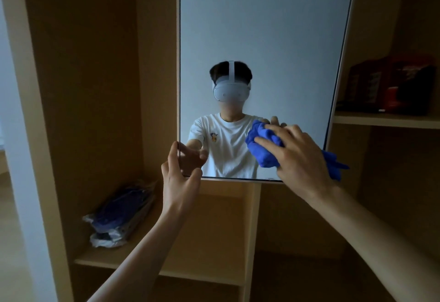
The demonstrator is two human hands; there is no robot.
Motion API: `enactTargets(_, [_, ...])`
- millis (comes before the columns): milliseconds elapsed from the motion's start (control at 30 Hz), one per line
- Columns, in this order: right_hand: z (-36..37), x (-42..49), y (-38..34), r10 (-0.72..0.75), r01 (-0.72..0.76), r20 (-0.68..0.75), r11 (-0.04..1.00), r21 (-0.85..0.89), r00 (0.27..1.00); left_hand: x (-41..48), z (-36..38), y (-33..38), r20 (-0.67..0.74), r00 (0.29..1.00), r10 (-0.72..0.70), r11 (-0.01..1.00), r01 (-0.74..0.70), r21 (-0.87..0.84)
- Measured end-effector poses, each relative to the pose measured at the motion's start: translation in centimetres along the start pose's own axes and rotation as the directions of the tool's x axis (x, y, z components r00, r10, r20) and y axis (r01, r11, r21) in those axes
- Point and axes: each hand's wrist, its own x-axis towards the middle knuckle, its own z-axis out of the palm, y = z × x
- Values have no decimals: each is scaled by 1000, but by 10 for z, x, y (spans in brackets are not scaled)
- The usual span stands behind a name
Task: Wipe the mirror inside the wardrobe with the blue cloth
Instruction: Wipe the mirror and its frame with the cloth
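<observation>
Your left hand [179, 178] is hooked round the lower left corner of the mirror [262, 40], thumb on the glass side and fingers curled behind the edge. Judging by that hold, you are bracing the panel so it does not swing or flex under pressure. Your right hand [297, 156] lies with fingers spread over the bunched blue cloth [262, 144], pressing it flat against the glass near the lower right corner, and a loose tail of cloth hangs out past the mirror's right edge. The two hands are well apart, one at each bottom corner.

The mirror stands upright between the compartments of the wardrobe [95, 87]. A plastic-wrapped packet [121, 216] lies on the lower left shelf and dark red boxes [390, 85] sit on the right shelf, both clear of your wiping path. Most of the glass rises above the cloth.
</observation>
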Motion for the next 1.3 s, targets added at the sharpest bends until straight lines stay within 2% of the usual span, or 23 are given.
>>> enactTargets(267, [21, -56, -14, -161, 152, 138, 986, 72, 977, -3, -1, 4, -14, 1000, 8, 1000, -8, 21])
enactTargets(333, [14, -45, -7, -121, 114, 134, 992, 57, 984, -5, 0, 4, -16, 1000, 5, 1000, -5, 18])
enactTargets(467, [-1, -18, 21, 54, -54, 6, 998, 22, 999, -7, 3, 3, -14, 1000, -6, 1000, 6, 14])
enactTargets(567, [2, -21, 29, 86, -85, -31, 996, 33, 996, -8, 5, 3, -29, 1000, -2, 1000, 3, 25])
enactTargets(633, [12, -40, 19, 47, -47, 0, 998, 49, 999, -9, 7, 3, -38, 999, 3, 999, -2, 38])
enactTargets(767, [24, -75, 6, -61, 48, 153, 995, 89, 986, -11, 11, 3, -38, 999, 12, 999, -10, 52])
enactTargets(833, [20, -73, 8, -70, 56, 164, 995, 88, 984, -12, 13, 3, -41, 999, 19, 997, -16, 75])
enactTargets(900, [11, -59, 15, -34, 24, 135, 997, 72, 990, -13, 14, 3, -47, 999, 24, 996, -20, 92])
enactTargets(1033, [-7, -29, 46, 93, -92, -11, 994, 66, 996, -14, 18, 2, -61, 998, 35, 995, -29, 93])
enactTargets(1133, [-5, -36, 48, 90, -88, -31, 994, 59, 995, -13, 22, 0, -85, 996, 36, 994, -27, 104])
enactTargets(1300, [13, -92, 30, -31, 11, 187, 995, 103, 982, -13, 25, -2, -95, 995, 30, 992, -18, 126])
